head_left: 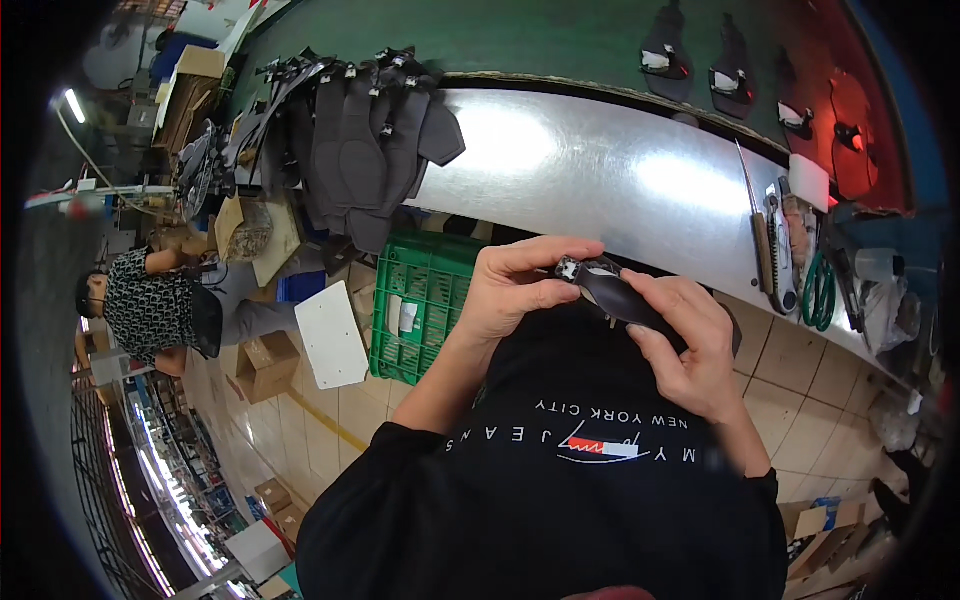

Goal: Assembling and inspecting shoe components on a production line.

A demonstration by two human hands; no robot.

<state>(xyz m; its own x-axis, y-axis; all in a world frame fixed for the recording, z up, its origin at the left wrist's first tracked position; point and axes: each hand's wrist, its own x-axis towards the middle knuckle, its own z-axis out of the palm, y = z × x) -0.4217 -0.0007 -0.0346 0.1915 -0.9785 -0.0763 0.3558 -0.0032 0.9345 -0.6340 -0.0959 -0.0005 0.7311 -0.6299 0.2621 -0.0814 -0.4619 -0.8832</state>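
- From where I stood, the long, shiny metal worktop (590, 160) lay across the front of the person, who wore a black printed shirt (560, 520).
- The glossy, curved black piece (622, 297) was held up in the air, just on the person's side of the worktop's near edge.
- The left hand (515, 288) pinched its bright end fitting (568, 268) between thumb and forefinger.
- The right hand (688, 340) gripped its body, thumb below and fingers above; I couldn't tell how the hidden fingers sat.
- I judged it light and fairly springy, its smooth face a little slippery, the small fitting its hardest part; the broad body seemed the safer hold, with a fingertip pinch steadying the fitting.
- Draped over the worktop's left part were dark grey padded pieces (360, 150) with small bright fittings.
- Toward its right end lay a wooden-handled awl (763, 255) and green-handled scissors (821, 292).
- Below its left part, on the floor side, stood a green plastic lattice crate (425, 345).
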